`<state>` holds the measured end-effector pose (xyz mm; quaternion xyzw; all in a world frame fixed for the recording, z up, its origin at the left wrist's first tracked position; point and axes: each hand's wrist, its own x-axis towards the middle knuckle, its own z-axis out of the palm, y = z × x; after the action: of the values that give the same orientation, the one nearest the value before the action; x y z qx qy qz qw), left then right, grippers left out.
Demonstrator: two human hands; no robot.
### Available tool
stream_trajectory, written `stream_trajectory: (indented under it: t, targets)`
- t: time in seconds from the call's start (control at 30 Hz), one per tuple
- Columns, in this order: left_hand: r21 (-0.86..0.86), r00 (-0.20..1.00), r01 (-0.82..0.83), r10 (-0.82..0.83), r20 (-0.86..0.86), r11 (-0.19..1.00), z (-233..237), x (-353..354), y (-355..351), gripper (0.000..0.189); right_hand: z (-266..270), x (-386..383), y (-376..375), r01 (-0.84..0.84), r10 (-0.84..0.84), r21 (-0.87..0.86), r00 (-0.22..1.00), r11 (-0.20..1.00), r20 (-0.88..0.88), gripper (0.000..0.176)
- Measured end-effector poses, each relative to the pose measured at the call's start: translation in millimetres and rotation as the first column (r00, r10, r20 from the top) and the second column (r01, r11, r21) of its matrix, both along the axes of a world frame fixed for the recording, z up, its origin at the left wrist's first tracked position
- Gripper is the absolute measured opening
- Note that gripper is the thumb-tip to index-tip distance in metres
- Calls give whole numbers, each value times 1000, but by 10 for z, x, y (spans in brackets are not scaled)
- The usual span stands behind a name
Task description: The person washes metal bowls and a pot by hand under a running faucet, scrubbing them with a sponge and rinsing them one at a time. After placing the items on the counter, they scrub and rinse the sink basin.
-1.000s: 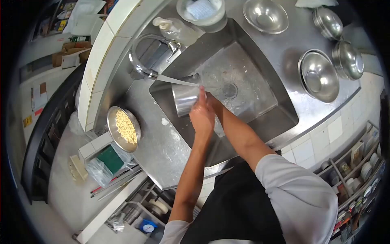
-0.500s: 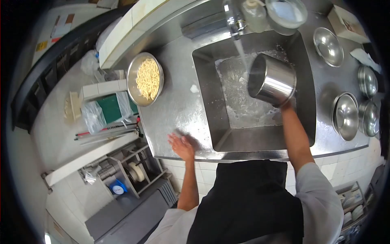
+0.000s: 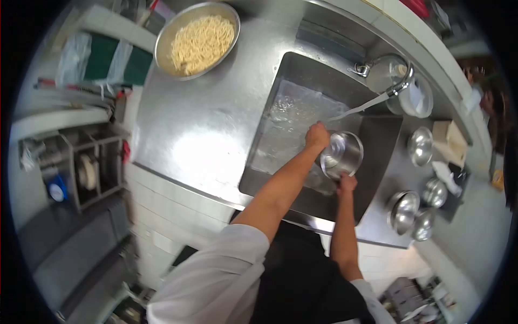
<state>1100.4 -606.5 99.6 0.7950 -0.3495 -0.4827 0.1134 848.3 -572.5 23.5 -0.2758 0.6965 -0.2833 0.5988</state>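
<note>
A shiny steel pot is tilted over the sink, its open mouth turned up toward me. My right hand is closed on the pot's near edge. At its upper left edge my left hand is closed against the rim; the fingertips are hidden. A stream of water runs from the curved faucet and falls close to my left hand. Shallow water covers the sink floor to the left of the pot.
A steel bowl of pale noodles stands on the steel counter at the far left. Right of the sink are several steel bowls and a pale box. Behind the faucet stands a clear container.
My left hand has left the counter edge and come to the pot. The pot has turned from tipped leftward to mouth up. The view has swung round, bringing the noodles nearer the top.
</note>
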Motion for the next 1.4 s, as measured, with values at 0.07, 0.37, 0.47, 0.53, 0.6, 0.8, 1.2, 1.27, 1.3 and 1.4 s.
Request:
stream_trajectory:
  t: [0.07, 0.37, 0.47, 0.53, 0.6, 0.8, 1.2, 1.27, 1.3, 1.4]
  targets:
    - [-384, 962, -223, 266, 62, 896, 149, -181, -161, 42, 166, 393, -209, -61, 79, 84, 972, 995, -222, 31]
    - [-824, 820, 1, 471, 324, 566, 711, 574, 560, 29, -267, 2038, -1083, -487, 498, -109, 857, 867, 132, 33]
    - [-823, 699, 53, 567, 435, 566, 551, 1168, 1762, 37, 230, 2267, -842, -325, 298, 160, 939, 932, 173, 30]
    - [-500, 431, 36, 438, 789, 865, 494, 1570, 2642, 48, 474, 2195, -571, -415, 404, 60, 904, 908, 141, 28]
    - [-299, 359, -326, 410, 839, 897, 598, 1772, 3245, 58, 384, 1734, -542, -437, 412, 154, 896, 886, 168, 29]
    - [-127, 708, -65, 136, 693, 990, 760, 689, 2683, 83, 110, 1425, -832, -172, 169, 41, 983, 984, 79, 33]
    - [-306, 886, -417, 308, -346, 856, 56, 673, 400, 44, 1805, 1063, -828, -909, 486, -215, 378, 358, -788, 53]
    - [-714, 999, 35, 5, 54, 700, 13, 483, 68, 32, 2008, 1159, -956, -965, 567, -17, 168, 261, -806, 55]
    - [-711, 999, 22, 9, 40, 703, 34, 346, -100, 32, 2060, 1207, -965, -972, 638, 176, -36, 158, -769, 56]
    - [-575, 842, 538, -430, 326, 617, 188, 210, -397, 35, 1388, 1321, -1114, -965, 581, 220, -101, 139, -808, 50]
